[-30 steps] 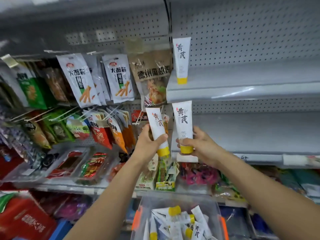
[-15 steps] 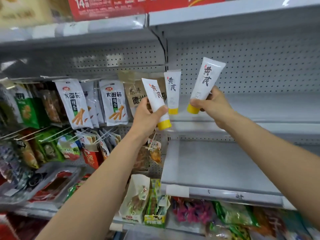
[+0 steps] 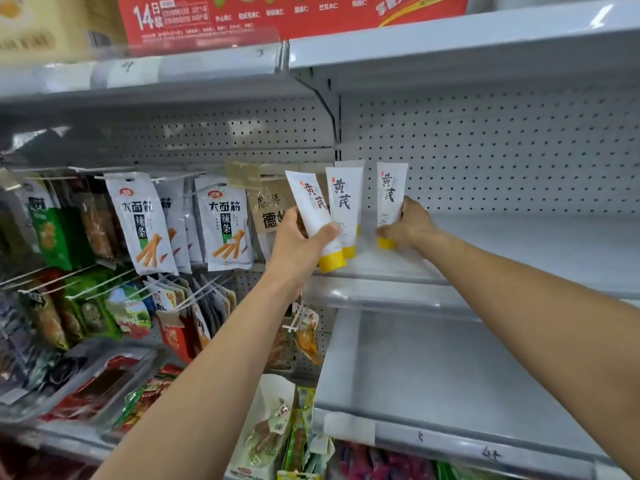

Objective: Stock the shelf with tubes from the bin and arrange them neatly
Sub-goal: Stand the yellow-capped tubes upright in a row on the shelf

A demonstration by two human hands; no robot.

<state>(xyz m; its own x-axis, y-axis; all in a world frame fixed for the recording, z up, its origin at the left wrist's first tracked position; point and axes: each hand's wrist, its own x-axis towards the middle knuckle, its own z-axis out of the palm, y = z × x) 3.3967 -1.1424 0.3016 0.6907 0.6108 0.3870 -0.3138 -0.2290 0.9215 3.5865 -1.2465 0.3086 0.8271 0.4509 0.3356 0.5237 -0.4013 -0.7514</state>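
white snack bags with orange sticks on them hang on hooks, a brown bag just beside them. green bags hang further left. a red box sits up top.

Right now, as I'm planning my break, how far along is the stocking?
Early. Done: one white plastic tube with a yellow cap stands cap-down on the grey metal shelf. In hand: the right hand holds a second tube upright beside it; the left hand grips a tilted third tube. Left: placing those, then filling the bare shelf.

Grey shelf; middle tube stands cap-down; right tube seemingly touching.
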